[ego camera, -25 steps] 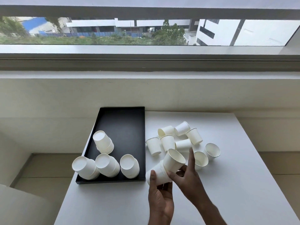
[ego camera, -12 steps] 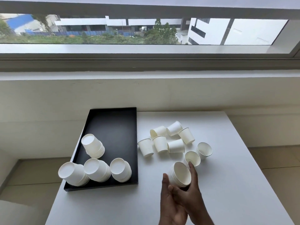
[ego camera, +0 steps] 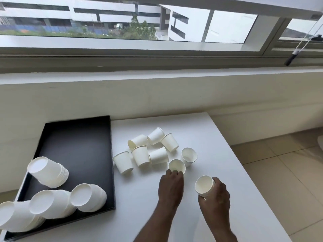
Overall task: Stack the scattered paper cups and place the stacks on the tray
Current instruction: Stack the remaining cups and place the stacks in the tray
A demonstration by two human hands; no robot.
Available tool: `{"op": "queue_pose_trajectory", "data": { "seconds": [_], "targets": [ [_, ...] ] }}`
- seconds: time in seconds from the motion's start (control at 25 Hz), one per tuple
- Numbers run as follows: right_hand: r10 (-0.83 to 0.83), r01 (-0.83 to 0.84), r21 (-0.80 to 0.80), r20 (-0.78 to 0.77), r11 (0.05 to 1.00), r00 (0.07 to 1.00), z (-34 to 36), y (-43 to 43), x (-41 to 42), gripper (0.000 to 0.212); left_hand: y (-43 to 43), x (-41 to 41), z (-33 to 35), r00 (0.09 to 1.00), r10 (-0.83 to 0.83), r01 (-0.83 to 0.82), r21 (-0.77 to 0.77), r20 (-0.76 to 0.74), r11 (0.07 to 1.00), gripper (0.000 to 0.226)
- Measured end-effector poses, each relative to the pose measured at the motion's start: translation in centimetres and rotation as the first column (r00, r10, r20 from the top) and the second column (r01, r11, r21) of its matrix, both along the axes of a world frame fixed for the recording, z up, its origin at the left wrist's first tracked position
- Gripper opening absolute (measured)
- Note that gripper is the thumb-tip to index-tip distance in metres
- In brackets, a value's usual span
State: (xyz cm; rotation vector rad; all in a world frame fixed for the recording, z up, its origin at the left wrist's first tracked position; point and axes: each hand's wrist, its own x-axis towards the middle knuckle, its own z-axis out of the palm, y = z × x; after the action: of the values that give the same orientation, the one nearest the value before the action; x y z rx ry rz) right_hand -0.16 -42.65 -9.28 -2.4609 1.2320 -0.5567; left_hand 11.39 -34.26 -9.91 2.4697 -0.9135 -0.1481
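Four stacks (ego camera: 49, 172) are already sitting on the black tray (ego camera: 78, 137), while eight loose cups (ego camera: 140, 155) are lying on the table (ego camera: 218, 137).
Right hand (ego camera: 215, 194) is gripping a short stack (ego camera: 203, 186) above the table; left hand (ego camera: 171, 186) is curling its fingertips against the nearest upright cup (ego camera: 176, 165), though I cannot tell whether it is pinching it.

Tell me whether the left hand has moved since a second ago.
Yes. The left hand let go of the cup stack and went forward and right, away from the tray, to a loose upright cup.
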Motion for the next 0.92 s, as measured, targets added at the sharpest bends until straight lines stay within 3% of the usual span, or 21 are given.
{"op": "queue_pose_trajectory", "data": {
  "seconds": [0.08, 0.12, 0.2, 0.24, 0.32, 0.44, 0.52, 0.6, 0.68, 0.76, 0.84, 0.92],
  "targets": [
    [0.023, -0.023, -0.003, 0.021, 1.000, 1.000, -0.3, -0.3, 0.0, 0.076, -0.4, 1.9, 0.0, 0.995, -0.062, 0.054, 0.090, 0.084, 0.994, 0.035],
    [0.024, -0.024, -0.005, 0.021, 1.000, 1.000, -0.3, -0.4, 0.1, 0.077, -0.4, 2.5, 0.4, 0.995, -0.051, 0.046, 0.059, 0.086, 0.997, 0.029],
    [0.042, -0.042, -0.028, -0.007, 0.999, 0.999, -0.4, -0.5, 0.4, 0.078, -0.3, 2.7, 0.9, 0.996, 0.080, -0.087, -0.165, -0.047, 0.983, 0.019],
    [0.072, -0.073, -0.043, -0.024, 0.996, 0.997, -0.4, -0.5, 0.7, 0.078, -0.5, 2.4, 1.4, 0.975, 0.094, -0.150, -0.287, -0.200, 0.946, 0.024],
    [0.148, -0.149, -0.046, -0.027, 0.988, 0.989, -0.3, -0.2, 1.5, 0.078, -0.7, 1.3, 2.2, 0.916, -0.001, -0.192, -0.441, -0.401, 0.877, 0.030],
    [0.204, -0.205, -0.025, -0.007, 0.979, 0.979, 0.0, -0.2, 2.6, 0.073, -0.9, -0.4, 2.8, 0.855, -0.169, -0.093, -0.467, -0.490, 0.879, 0.030],
    [0.153, -0.154, -0.031, -0.045, 0.988, 0.987, 0.1, -0.8, 2.7, 0.068, -1.6, -0.8, 2.6, 0.821, -0.253, -0.003, -0.446, -0.512, 0.895, 0.028],
    [0.035, -0.040, -0.048, -0.097, 0.998, 0.995, -0.1, -1.9, 2.1, 0.071, -2.7, -0.5, 2.2, 0.873, -0.219, -0.004, -0.456, -0.436, 0.890, 0.021],
    [-0.069, 0.059, -0.076, -0.135, 0.995, 0.988, -0.4, -2.9, 1.4, 0.076, -4.3, 0.9, 0.8, 0.983, -0.116, 0.055, -0.379, -0.142, 0.924, 0.029],
    [-0.157, 0.142, -0.098, -0.169, 0.985, 0.973, -1.0, -3.3, 1.1, 0.078, -6.1, 2.4, -0.4, 0.976, -0.196, 0.208, -0.141, 0.093, 0.968, 0.040],
    [-0.210, 0.189, -0.122, -0.184, 0.974, 0.960, -1.5, -3.6, 0.9, 0.079, -7.1, 3.9, -0.8, 0.944, -0.249, 0.235, 0.089, 0.219, 0.968, 0.034],
    [-0.225, 0.196, -0.155, -0.195, 0.968, 0.955, -2.0, -3.9, 1.1, 0.079, -7.7, 4.8, -0.5, 0.956, -0.206, 0.186, 0.112, 0.207, 0.976, 0.035]
  ]
}}
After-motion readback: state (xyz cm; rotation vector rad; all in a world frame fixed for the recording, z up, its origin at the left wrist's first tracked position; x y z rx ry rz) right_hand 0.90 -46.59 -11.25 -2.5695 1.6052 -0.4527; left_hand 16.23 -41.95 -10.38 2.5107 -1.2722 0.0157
